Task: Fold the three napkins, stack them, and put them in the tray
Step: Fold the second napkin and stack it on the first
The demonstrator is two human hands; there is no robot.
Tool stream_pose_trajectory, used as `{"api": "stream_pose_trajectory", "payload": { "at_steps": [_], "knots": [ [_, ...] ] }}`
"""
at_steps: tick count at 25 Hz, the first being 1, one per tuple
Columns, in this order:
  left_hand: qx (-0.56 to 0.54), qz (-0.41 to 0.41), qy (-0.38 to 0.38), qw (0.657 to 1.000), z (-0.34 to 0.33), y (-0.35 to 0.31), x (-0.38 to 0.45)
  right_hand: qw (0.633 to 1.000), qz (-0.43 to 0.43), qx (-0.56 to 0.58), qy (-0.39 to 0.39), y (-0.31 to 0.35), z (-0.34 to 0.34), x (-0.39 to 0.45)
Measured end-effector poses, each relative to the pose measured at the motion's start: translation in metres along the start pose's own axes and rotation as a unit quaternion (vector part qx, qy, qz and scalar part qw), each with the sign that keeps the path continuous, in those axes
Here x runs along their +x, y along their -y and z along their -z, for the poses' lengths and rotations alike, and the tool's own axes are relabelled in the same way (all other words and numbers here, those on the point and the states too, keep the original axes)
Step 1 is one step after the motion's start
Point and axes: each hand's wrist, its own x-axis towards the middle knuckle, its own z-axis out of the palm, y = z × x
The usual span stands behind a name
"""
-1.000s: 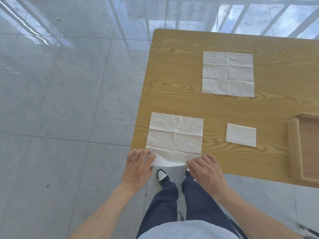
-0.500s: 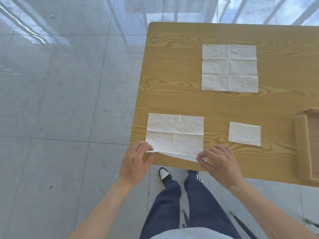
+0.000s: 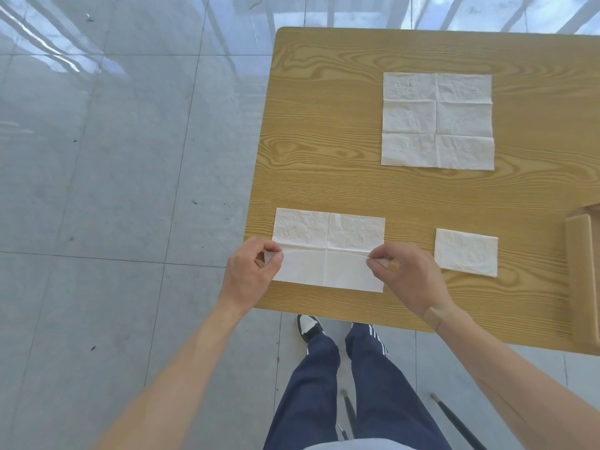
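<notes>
A white napkin (image 3: 328,248) lies near the table's front left corner, its near third lifted and turned over onto the middle. My left hand (image 3: 250,274) pinches the folded flap's left corner and my right hand (image 3: 406,274) pinches its right corner. A small folded napkin (image 3: 466,251) lies flat to the right. An unfolded napkin (image 3: 436,120) lies spread out farther back. Only the left rim of the wooden tray (image 3: 581,254) shows at the right edge.
The wooden table (image 3: 324,141) ends at its left edge and front edge close to the napkin I hold. Grey tiled floor (image 3: 113,190) lies left. My legs and a shoe stand below the front edge.
Both hands lifted the napkin's near edge and carried it away from me over the napkin, so the flap now covers its middle third.
</notes>
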Motion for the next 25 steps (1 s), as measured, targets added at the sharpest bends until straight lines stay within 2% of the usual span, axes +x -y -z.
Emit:
{"api": "stream_pose_trajectory", "payload": {
  "at_steps": [9, 17, 21, 25],
  "knots": [
    [0.054, 0.013, 0.019, 0.998, -0.003, 0.002, 0.011, 0.999, -0.02, -0.042, -0.015, -0.008, -0.007, 0.006],
    [0.107, -0.004, 0.003, 0.994, -0.007, 0.003, 0.014, 0.997, -0.012, -0.07, -0.043, -0.008, -0.011, 0.006],
    [0.127, 0.002, 0.002, 0.992, -0.007, 0.004, 0.015, 0.995, -0.034, -0.075, -0.053, -0.01, -0.013, 0.006],
    [0.177, -0.061, -0.008, 0.982, -0.001, 0.007, 0.02, 0.991, 0.003, -0.121, -0.055, -0.012, -0.009, 0.011]
  ]
}}
